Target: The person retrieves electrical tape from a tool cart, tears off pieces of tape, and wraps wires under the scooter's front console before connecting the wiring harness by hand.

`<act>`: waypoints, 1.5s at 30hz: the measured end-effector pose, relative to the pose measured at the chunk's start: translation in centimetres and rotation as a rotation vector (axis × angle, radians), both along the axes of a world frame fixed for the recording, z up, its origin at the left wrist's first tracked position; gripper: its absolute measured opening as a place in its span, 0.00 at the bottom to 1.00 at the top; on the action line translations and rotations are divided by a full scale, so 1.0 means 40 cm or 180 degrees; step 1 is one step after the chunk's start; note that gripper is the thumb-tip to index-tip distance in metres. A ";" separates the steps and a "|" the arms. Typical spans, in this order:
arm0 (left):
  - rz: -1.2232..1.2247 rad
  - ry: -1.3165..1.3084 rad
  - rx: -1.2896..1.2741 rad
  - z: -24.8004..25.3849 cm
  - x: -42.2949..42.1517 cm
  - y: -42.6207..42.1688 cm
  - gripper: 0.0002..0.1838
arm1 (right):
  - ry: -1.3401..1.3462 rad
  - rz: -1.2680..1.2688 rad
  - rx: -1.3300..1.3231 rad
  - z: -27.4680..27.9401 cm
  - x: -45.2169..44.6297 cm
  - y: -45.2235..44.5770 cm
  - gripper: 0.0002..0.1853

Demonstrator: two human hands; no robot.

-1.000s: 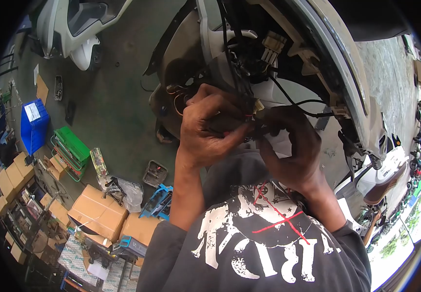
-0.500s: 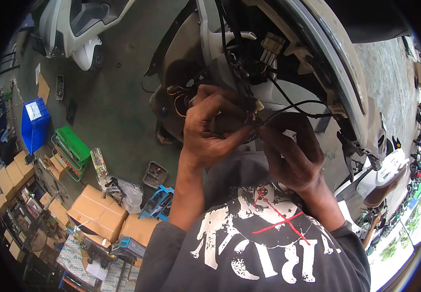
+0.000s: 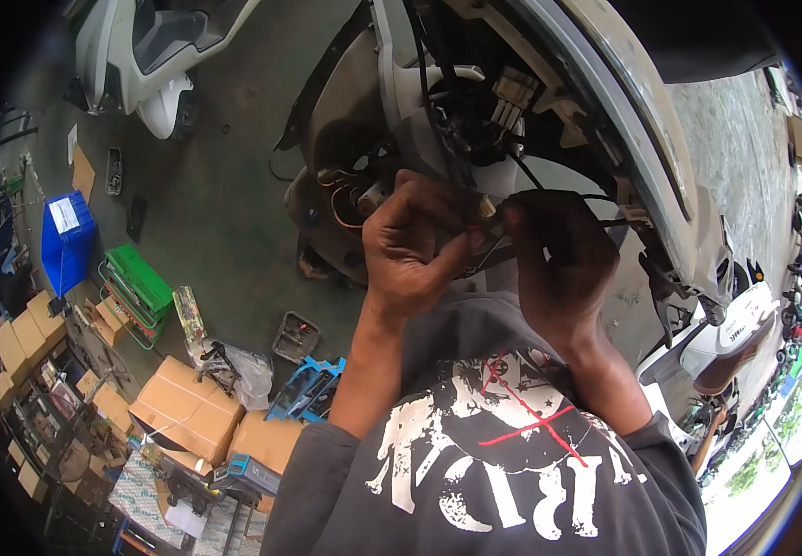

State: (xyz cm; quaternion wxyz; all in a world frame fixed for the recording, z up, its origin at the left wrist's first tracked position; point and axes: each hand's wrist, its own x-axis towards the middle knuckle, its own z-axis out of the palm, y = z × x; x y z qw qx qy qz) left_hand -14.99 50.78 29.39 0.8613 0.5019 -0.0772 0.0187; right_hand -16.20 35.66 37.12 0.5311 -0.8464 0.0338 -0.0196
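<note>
My left hand [image 3: 410, 246] is pinched closed on thin wires, with a bit of red at the fingertips. Close beside it, my right hand [image 3: 563, 259] pinches a dark wire, its fingers curled and in shadow. A small pale connector [image 3: 486, 207] shows between the two hands. Above them hangs a larger whitish multi-pin connector [image 3: 515, 91] among dark cables. Orange wires [image 3: 343, 204] loop out left of my left hand. All this lies inside the opened front body of a scooter, next to its long grey panel [image 3: 637, 102]. What exactly sits between the fingertips is partly hidden.
A white scooter [image 3: 155, 83] stands at upper left. On the floor are a blue bin [image 3: 67, 239], a green toolbox [image 3: 137, 283], a small tray [image 3: 296, 335] and cardboard boxes [image 3: 186, 408]. Another white scooter [image 3: 730, 329] is at right.
My right hand has risen slightly and its fingertips have come up beside the pale connector. My left hand has shifted a little right, and its fingers have closed in more. The wires between have moved.
</note>
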 end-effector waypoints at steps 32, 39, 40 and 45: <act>0.0652 0.0523 0.1019 0.059 -0.026 0.025 0.13 | -0.1209 0.0553 -0.0414 -0.069 -0.007 -0.005 0.19; 0.0775 -0.0285 0.2248 0.069 -0.013 0.032 0.14 | -0.0630 0.0953 -0.0004 -0.077 0.025 -0.033 0.19; 0.0846 -0.0512 0.2631 0.072 -0.010 0.034 0.14 | -0.0636 0.1049 -0.0061 -0.070 0.030 -0.036 0.20; 0.0921 -0.0300 0.2569 0.061 -0.013 0.021 0.13 | 0.0186 0.1234 0.0245 -0.026 0.049 -0.038 0.26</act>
